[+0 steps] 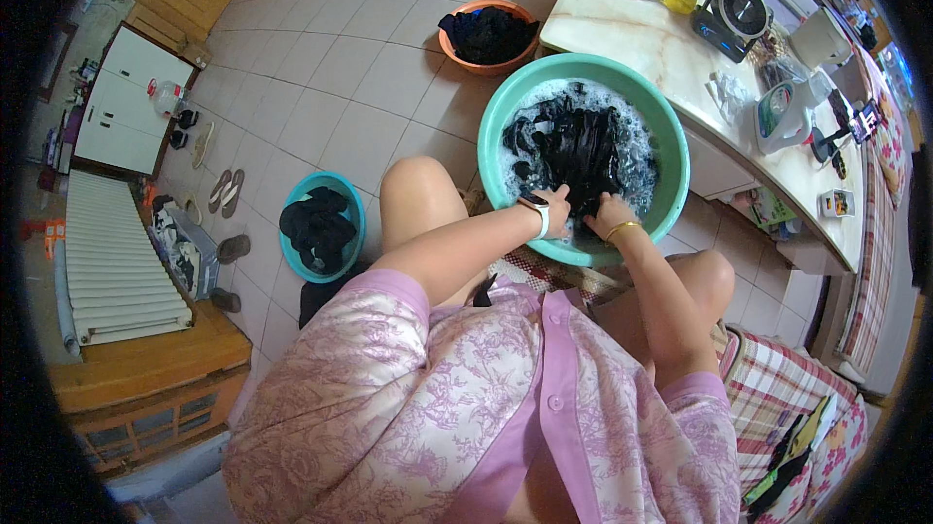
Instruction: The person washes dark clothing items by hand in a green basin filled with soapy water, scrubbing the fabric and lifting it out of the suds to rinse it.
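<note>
A large green plastic basin (489,152) stands before me, holding sudsy water and a wet black garment (579,148). My left hand (557,212), with a white-banded watch on the wrist, is at the basin's near side, its fingers gripping the lower left edge of the cloth. To its right, my right hand (609,216), with a gold bracelet, grips the cloth's lower right edge. Some fingertips are hidden in the cloth and water. The garment spreads away from both hands toward the basin's far side.
An orange basin (503,69) with dark clothes stands behind the green one; a blue basin (357,232) with black clothes is at left. On the marble-topped table (619,35) at right are a detergent bottle (783,116), a scale-like device (740,13) and a phone on a stand (864,121).
</note>
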### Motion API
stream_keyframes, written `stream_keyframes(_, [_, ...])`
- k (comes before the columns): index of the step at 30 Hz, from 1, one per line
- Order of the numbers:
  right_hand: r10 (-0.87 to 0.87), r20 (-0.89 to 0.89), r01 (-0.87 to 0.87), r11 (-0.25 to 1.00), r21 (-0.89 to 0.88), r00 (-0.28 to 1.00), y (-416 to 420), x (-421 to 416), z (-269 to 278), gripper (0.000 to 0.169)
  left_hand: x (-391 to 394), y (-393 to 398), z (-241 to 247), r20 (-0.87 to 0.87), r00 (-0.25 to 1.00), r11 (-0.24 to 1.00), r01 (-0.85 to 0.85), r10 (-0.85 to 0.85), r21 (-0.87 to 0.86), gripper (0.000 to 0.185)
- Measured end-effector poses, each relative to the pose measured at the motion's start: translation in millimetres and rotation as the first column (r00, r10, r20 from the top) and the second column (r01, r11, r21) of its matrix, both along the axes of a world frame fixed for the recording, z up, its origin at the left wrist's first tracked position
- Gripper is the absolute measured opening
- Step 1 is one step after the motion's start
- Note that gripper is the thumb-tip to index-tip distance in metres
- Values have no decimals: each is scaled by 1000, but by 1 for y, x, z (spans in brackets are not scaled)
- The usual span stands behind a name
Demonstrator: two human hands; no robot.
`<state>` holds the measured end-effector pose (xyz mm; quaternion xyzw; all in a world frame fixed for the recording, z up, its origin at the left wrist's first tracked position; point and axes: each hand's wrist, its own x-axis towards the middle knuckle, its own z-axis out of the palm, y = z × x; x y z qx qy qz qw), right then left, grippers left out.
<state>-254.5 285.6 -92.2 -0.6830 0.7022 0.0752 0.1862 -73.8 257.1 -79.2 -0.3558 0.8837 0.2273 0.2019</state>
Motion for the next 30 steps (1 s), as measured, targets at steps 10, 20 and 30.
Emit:
stream_keyframes(10, [-182,373,295,917,-270,910,-97,-23,49,41,-14,-98,40,-519,727,817,-569,450,-89,51])
stream_keyframes(20, [-312,794,432,899,69,522,-123,-38,-12,33,-21,-105,13,-605,502,749,-610,618,259,44])
stream_keyframes(30, [-209,139,211,978,4,968,-92,-95,91,35,-5,-102,43,-730,366,739,-615,577,276,29])
